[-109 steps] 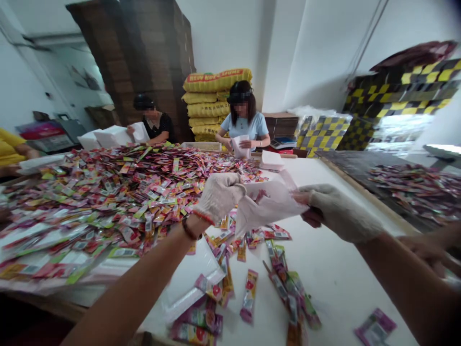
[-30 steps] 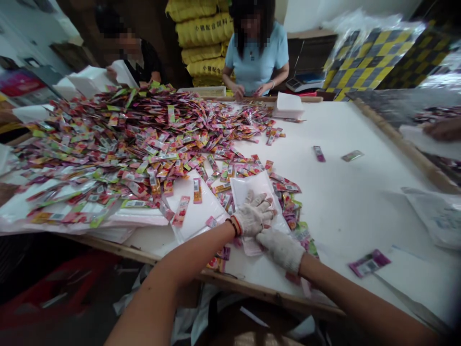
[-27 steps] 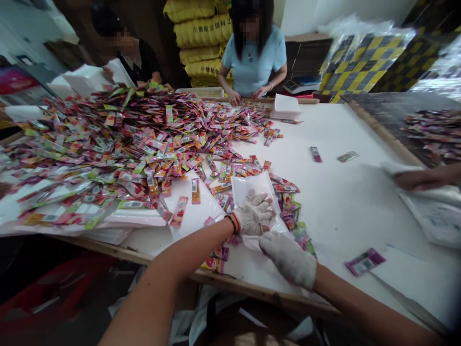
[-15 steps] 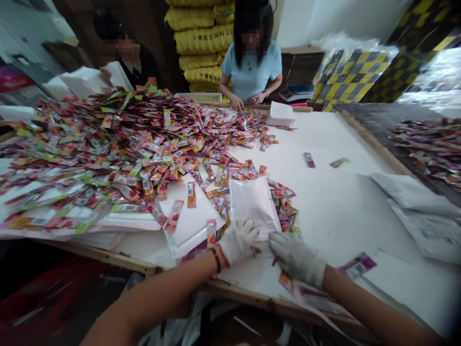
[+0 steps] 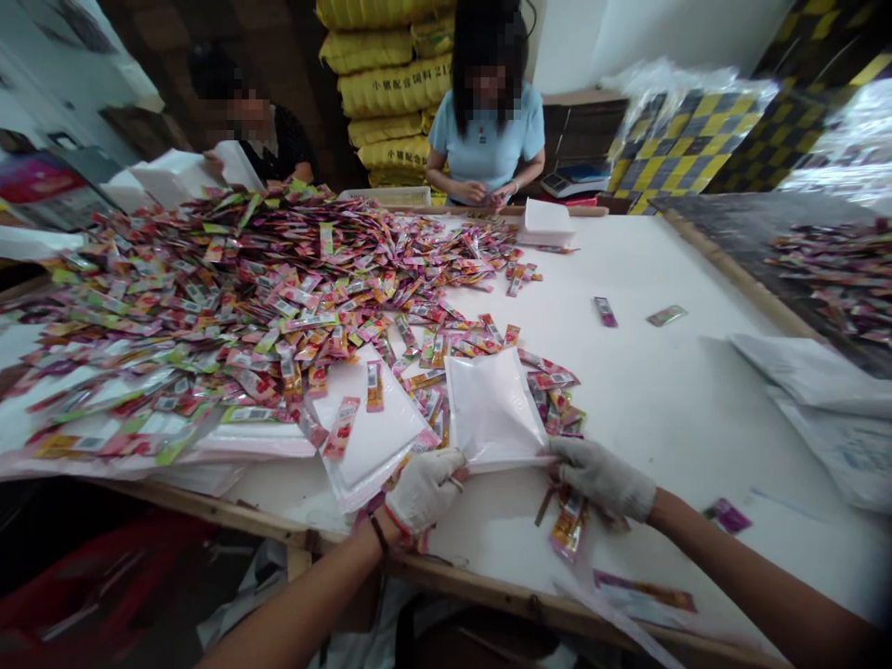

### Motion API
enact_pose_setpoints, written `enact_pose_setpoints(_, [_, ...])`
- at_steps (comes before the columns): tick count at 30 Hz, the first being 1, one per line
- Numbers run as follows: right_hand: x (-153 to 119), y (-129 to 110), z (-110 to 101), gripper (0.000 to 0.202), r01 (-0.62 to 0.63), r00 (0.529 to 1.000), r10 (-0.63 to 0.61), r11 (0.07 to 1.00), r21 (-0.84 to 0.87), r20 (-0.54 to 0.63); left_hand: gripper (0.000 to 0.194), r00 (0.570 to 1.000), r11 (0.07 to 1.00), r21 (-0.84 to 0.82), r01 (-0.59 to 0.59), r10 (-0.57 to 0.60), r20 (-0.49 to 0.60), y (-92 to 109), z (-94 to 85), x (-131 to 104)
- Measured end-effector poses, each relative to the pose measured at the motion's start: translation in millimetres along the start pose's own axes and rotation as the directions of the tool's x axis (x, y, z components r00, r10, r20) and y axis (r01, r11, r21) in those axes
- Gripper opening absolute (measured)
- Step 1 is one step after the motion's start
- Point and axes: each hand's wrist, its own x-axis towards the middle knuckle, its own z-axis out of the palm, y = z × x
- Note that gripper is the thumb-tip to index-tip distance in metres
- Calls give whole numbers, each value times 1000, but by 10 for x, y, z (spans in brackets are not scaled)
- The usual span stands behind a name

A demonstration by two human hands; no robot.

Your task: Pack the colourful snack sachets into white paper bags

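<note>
Pinching a white pouch [image 5: 493, 404] by its near corners, left hand [image 5: 424, 488] and right hand [image 5: 605, 478] fingers closed on it, sachet heap [image 5: 229, 279] to the left on the tabletop [image 5: 662, 390].

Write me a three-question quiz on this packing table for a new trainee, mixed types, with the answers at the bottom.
1. True or false: the left hand and the right hand are both at the near edge of the white pouch.

2. Multiple choice: what colour are the stacked sacks behind the table?
A) Red
B) Yellow
C) Blue

3. Fill in the blank: from the camera wearer's side, the big heap of sachets lies mostly to the ____ of the white pouch.

Key: 1. True; 2. B; 3. left
</note>
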Motion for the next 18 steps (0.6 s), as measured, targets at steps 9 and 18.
enact_pose_setpoints(9, [490,-110,17,7,-366,910,356,931,-7,-211,15,863,846,-200,495,-505,3,-147,71,476])
enact_pose_setpoints(18, [452,-319,-291,27,-414,875,446,489,768,188,38,868,155,-899,409,-372,330,131,-82,584])
